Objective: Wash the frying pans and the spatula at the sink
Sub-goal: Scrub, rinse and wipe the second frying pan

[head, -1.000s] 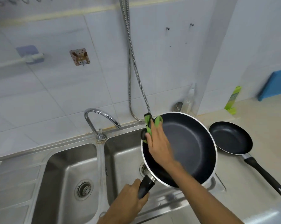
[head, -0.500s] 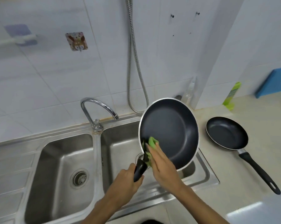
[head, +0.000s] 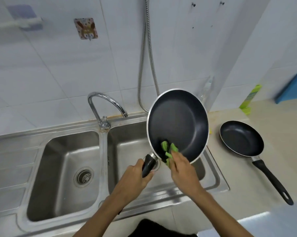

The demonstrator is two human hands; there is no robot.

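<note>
Two frying pans counted. Large pan point(head: 178, 124): held tilted over the right basin, just beyond both hands, dark inside facing the camera. Small pan point(head: 241, 138): flat on the counter, well to the right of the right hand, its long black handle pointing back toward the near edge, touched by neither hand.

Two hands, close together but not touching. Left hand point(head: 135, 178): clamped round the large pan's one black handle point(head: 148, 165), just below the rim. Right hand point(head: 183, 170): just right of the left, holding one green scrubber point(head: 169, 149) bunched under the fingers and pressed against the lower inside of the large pan, beside where the handle joins.

One steel sink point(head: 103, 151) with two basins: the right one under both hands, the left one off to the left of the left hand, with one drain point(head: 83, 177) plainly seen in it. One curved tap point(head: 103, 103) beyond the left hand, at the divider. One metal hose point(head: 151, 57) looping down the tiled wall beyond the large pan. One green packet point(head: 250, 98) leaning on the wall far beyond the right hand, past the small pan.
</note>
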